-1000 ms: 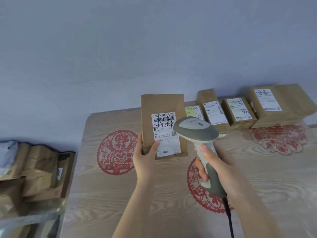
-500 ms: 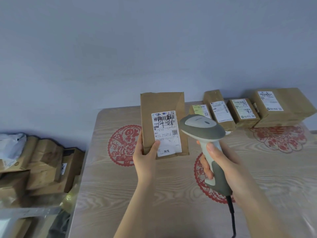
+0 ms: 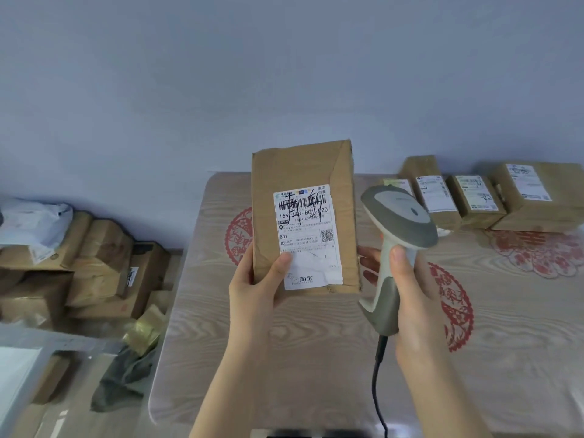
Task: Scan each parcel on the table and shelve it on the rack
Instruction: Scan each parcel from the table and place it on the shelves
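Left hand (image 3: 252,289) grips the brown parcel (image 3: 303,172) upright above the table (image 3: 284,358). Right hand (image 3: 410,298) grips the scanner (image 3: 398,213) just right of it. Four parcels (image 3: 474,197) lie far right.

5 pkgs (image 3: 300,165) (at tbl (image 3: 284,358)) — 1 scanner (image 3: 399,213)

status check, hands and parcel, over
Left hand grips held parcel upright. Right hand grips scanner beside it. Other parcels sit at table far edge.

My left hand (image 3: 252,289) held the parcel (image 3: 303,216) upright, frame centre | my right hand (image 3: 410,289) gripped the scanner (image 3: 398,222) beside it | four parcels (image 3: 474,197) lay upper right on the table (image 3: 284,358).
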